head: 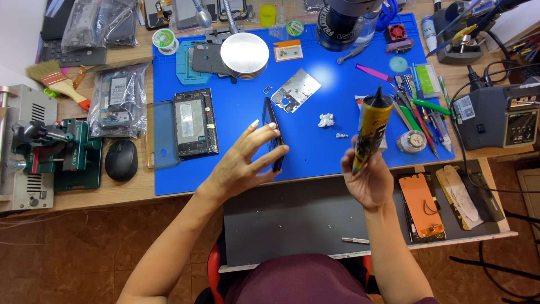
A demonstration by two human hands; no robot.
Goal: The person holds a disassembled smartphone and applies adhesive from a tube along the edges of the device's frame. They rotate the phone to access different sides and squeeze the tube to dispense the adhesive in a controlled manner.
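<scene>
Two hands are busy over my blue mat (315, 141): the left hand (247, 160) grips an edge-on phone (274, 135), its face hidden. Right of it, my right hand (368, 177) clasps a glue tube (371, 126), covering its base.

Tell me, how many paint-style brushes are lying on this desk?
1: a brush with pale bristles and a wooden handle lies at the desk's left side, above the green vise. Others may be hidden among the tools at right.

One glue tube (372, 128), one phone (273, 135)
</scene>
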